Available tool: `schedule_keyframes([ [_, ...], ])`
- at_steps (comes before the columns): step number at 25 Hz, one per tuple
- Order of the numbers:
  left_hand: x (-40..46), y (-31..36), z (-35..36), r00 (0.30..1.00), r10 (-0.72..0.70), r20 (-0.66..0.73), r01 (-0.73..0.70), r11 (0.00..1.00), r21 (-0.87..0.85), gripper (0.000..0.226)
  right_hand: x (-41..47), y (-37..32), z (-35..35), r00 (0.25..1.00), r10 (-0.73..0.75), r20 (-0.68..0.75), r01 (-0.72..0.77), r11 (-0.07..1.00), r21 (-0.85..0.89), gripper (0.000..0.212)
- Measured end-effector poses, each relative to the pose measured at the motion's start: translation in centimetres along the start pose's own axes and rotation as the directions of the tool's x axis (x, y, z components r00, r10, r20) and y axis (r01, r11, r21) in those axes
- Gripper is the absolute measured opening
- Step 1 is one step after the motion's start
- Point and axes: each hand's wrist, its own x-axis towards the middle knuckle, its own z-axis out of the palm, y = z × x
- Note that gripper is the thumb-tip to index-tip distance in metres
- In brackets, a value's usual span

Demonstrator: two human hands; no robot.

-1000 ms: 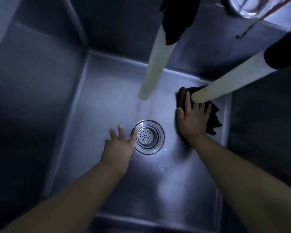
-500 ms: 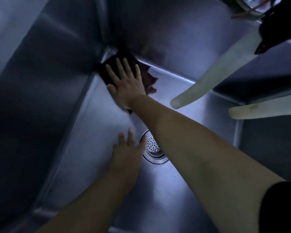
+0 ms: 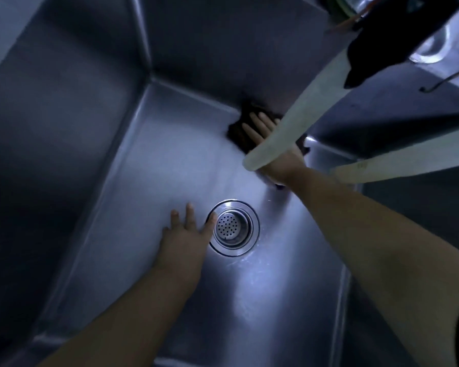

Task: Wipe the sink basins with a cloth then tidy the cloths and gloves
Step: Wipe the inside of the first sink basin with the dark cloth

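My right hand (image 3: 265, 133) lies flat, fingers straight, pressing a dark cloth (image 3: 240, 128) onto the floor of the steel sink basin (image 3: 149, 160), right where the floor meets the far wall. From the drain strainer (image 3: 232, 227), the cloth sits beyond and a little to the right. A pale hose (image 3: 300, 117) hangs down across my view and hides the back of that hand and part of the cloth, so I see only some fingers and the wrist; its open end is just above my wrist. A second pale hose (image 3: 398, 165) reaches in from the right, its end beyond and to the right of the drain strainer, near my right forearm.

My left hand (image 3: 186, 234) rests palm down on the basin floor just left of the drain strainer, fingers spread and relaxed, holding nothing; its thumb tip touches the strainer's outer ring.

Far beyond the drain strainer, at the upper right, something black (image 3: 398, 35) wraps the top of the first hose; I cannot tell what it is.
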Motion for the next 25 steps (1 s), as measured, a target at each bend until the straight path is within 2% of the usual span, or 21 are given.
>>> schedule_keyframes([
  [4,0.2,0.4,0.2,0.999,-0.01,-0.036,0.011,1.0,0.027,0.082,-8.7,5.0,0.7,0.961,0.275,-0.023,-0.272,0.958,0.093,0.062],
  [7,0.4,0.6,0.6,0.998,-0.029,-0.053,0.032,0.999,0.042,0.083,-11.6,5.1,2.0,0.839,0.543,0.031,-0.544,0.836,0.075,0.059],
  [9,0.3,0.8,0.8,0.998,-0.042,-0.055,0.045,0.997,0.062,0.084,-13.3,3.4,3.0,0.788,0.612,0.061,-0.614,0.789,0.021,0.06],
  [14,0.0,0.3,1.0,0.997,-0.028,-0.065,0.033,0.997,0.068,0.102,-20.4,-4.2,4.2,0.865,0.5,0.032,-0.501,0.863,0.058,0.067],
  [17,-1.4,-0.9,1.0,0.997,0.023,-0.071,-0.02,0.999,0.036,0.11,-24.6,-9.2,4.8,0.927,0.375,0.016,-0.375,0.924,0.074,0.063],
  [21,-3.9,-4.2,-0.5,0.986,0.126,-0.113,-0.122,0.992,0.045,0.088,-26.9,-13.6,5.3,0.988,0.151,0.042,-0.153,0.987,0.054,0.06],
  [23,-5.6,-5.7,-1.3,0.984,0.138,-0.109,-0.134,0.99,0.049,0.075,-26.7,-13.9,4.9,0.986,0.157,0.048,-0.161,0.983,0.091,0.06],
  [25,-7.6,-6.8,-1.7,0.988,0.121,-0.093,-0.123,0.992,-0.019,0.064,-25.6,-13.5,4.4,0.979,0.196,0.053,-0.201,0.973,0.115,0.061],
])
